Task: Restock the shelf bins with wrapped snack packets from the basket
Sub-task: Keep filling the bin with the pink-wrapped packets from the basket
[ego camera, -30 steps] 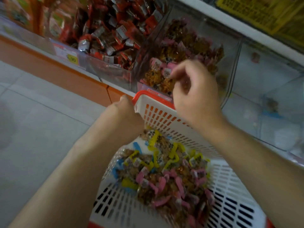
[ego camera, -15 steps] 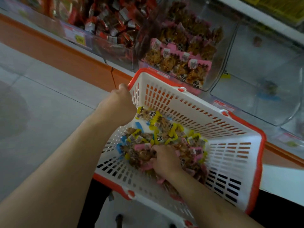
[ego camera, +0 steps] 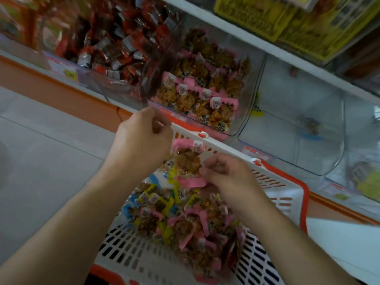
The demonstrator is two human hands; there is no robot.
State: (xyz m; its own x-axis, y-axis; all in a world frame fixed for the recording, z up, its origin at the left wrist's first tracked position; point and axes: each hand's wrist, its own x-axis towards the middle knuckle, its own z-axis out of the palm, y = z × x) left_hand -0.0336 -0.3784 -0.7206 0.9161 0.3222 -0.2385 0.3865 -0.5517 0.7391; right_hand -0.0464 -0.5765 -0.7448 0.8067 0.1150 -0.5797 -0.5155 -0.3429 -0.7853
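A white basket [ego camera: 273,182] with a red rim is tilted against the shelf front, full of pink, yellow and blue wrapped snack packets [ego camera: 185,225]. My left hand [ego camera: 141,140] grips the basket's far-left corner. My right hand [ego camera: 228,179] pinches a pink-edged packet [ego camera: 188,161] and holds it above the heap, just below the basket's far rim. Behind the rim stands a clear bin [ego camera: 249,99] partly filled with the same pink packets [ego camera: 197,95].
Left of it a clear bin of red-wrapped snacks [ego camera: 115,44]. To the right, clear bins [ego camera: 298,124] holding only a stray packet or two. Yellow boxes [ego camera: 267,15] sit on the shelf above. An orange plinth and grey tiled floor [ego camera: 41,153] lie to the left.
My right hand has come up out of the heap with a pink packet pinched in it. The left hand keeps its grip on the basket corner.
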